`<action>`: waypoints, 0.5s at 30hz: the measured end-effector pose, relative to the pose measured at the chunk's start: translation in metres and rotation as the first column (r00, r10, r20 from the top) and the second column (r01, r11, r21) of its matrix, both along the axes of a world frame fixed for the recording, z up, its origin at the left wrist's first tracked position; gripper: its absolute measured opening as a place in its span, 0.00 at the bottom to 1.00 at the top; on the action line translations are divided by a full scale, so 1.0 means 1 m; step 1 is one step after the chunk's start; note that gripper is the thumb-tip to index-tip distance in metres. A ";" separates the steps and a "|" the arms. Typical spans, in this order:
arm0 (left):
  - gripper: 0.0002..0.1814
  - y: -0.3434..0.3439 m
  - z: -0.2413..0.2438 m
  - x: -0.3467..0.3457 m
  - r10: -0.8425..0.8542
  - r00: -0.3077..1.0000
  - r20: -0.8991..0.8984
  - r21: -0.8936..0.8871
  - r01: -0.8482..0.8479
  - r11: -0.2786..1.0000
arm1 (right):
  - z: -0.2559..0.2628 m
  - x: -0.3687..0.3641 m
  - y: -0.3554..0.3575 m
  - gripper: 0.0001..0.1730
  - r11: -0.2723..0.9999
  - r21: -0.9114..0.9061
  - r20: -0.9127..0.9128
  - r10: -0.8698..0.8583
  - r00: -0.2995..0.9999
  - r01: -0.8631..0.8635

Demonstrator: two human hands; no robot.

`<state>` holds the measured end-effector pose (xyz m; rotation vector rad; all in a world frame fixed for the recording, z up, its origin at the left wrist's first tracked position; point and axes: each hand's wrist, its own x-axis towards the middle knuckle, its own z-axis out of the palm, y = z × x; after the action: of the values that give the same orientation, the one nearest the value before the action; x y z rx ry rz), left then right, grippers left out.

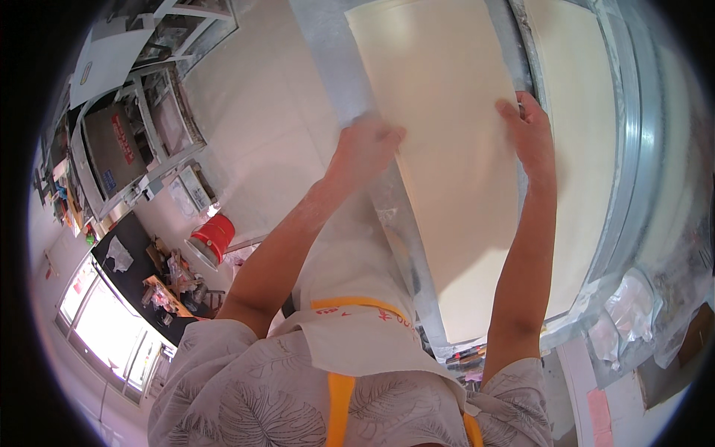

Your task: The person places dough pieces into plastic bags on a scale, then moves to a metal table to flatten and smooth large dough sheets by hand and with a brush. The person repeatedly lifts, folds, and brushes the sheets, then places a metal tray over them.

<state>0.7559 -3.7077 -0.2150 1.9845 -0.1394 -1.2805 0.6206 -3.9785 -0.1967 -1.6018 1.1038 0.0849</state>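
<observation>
A long, cream-coloured sheet (447, 167), looking like rolled dough, lies lengthwise before me on a grey metal work surface (329, 56). At its left edge is my left hand (368, 146), blurred, with thumb and fingertips pinched on the rim. My right hand (528, 131) grips the opposite edge, its thumb on top and the other fingers curled at the side. The middle of the sheet lies flat between both hands. To the right, a second cream sheet (578, 139) lies beyond a dark gap, beside my right forearm.
A metal rail (634, 139) borders the second sheet. Clear plastic bags (631, 307) sit at the lower right. On the floor at left are a red bucket (215, 234) and a metal-framed rack (167, 112) near a cardboard box (114, 145). White powder dusts the work surface.
</observation>
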 end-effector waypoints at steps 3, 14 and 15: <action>0.20 0.003 -0.010 0.001 -0.037 0.994 0.103 -0.025 0.040 0.999 | -0.001 0.007 0.002 0.16 0.997 -0.062 -0.005 0.045 0.999 -0.045; 0.26 -0.024 -0.013 0.051 -0.001 0.930 0.367 0.042 -0.015 0.999 | 0.010 0.027 -0.010 0.22 0.994 0.078 0.009 0.077 0.997 -0.077; 0.27 -0.031 -0.014 0.062 -0.022 0.922 0.387 0.078 -0.009 0.997 | 0.008 0.028 -0.014 0.24 0.994 0.066 0.011 0.081 0.997 -0.081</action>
<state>0.8184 -3.7384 -0.2291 2.2894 -0.2910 -0.8926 0.6488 -3.9923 -0.1889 -1.5858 1.0191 0.1667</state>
